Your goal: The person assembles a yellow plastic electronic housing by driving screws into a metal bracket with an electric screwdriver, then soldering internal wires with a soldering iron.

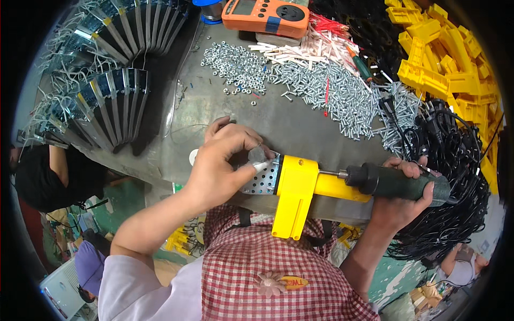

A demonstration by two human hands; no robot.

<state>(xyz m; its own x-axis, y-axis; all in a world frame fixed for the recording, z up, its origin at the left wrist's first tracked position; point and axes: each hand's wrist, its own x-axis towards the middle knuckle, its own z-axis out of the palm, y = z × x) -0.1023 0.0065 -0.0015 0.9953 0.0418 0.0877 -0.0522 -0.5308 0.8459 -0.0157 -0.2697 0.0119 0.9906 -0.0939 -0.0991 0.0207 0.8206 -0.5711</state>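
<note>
My left hand (214, 166) is closed at the perforated metal sleeve (261, 181), thumb and index finger pinched at its upper edge; both fingertips carry grey or white wrapping. What lies between the fingertips is hidden. The sleeve joins a yellow plastic housing (295, 190), held near the table's front edge with one flat arm pointing down at me. In my right hand (409, 184), fingers wrapped round it, is a dark green electric screwdriver (383, 181). Its bit points left and its tip meets the housing's right side, above a yellow handle-like part (342, 187).
Loose nuts (230, 64) and a heap of screws (342, 96) lie beyond my hands. An orange multimeter (266, 16) sits at the back. Yellow plastic parts (455, 64) and tangled black cables (444, 214) pile up right. Finned metal pieces with wires (115, 107) stand left. Other people sit nearby.
</note>
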